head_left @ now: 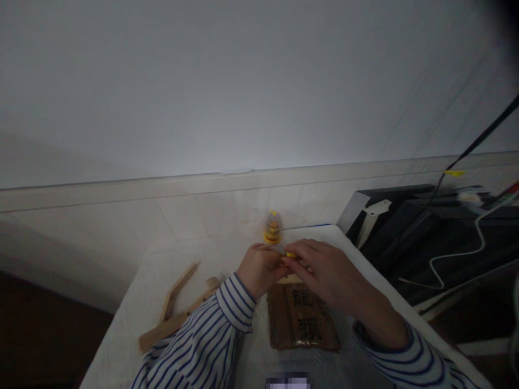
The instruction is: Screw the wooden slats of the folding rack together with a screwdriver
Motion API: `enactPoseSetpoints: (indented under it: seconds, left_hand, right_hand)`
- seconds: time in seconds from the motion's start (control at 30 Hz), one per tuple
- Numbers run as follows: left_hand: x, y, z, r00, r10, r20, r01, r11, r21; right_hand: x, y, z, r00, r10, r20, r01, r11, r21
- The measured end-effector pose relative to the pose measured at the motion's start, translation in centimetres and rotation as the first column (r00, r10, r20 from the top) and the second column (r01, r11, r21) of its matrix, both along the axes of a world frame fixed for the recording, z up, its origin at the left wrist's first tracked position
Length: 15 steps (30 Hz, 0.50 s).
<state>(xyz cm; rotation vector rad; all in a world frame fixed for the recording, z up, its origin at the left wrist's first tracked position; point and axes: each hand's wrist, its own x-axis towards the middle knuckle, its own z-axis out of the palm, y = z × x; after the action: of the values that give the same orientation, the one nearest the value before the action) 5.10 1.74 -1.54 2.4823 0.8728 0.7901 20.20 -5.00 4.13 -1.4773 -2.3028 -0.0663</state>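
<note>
Above the middle of the white-covered table, my left hand [261,267] and my right hand [320,265] meet. Between the right thumb and fingers a small yellow piece [291,254] shows; its kind is unclear. The left fingers are curled closed, and what they hold is hidden. Under the hands a pale strip [288,279] is partly visible. Closer to me lies a brown slab-like package [304,319] with large dark characters. Just beyond the hands stands a small clear domed container [273,227] with a yellow base and yellow contents.
Left of my left sleeve lie wooden parts: an angled strip [176,292] and a longer bar [162,330] partly under the sleeve. A panelled wall [227,208] borders the table's back. Dark panels [405,227] and a white cable [481,232] are at the right.
</note>
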Motion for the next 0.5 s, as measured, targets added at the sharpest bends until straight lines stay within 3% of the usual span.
enactPoseSetpoints:
  seconds: [0.5]
  left_hand:
    - [-0.04, -0.12, 0.32, 0.999, -0.047, 0.028, 0.047, 0.999, -0.016]
  right_hand:
    - [0.14, -0.10, 0.03, 1.000, 0.020, -0.005, -0.020, 1.000, 0.011]
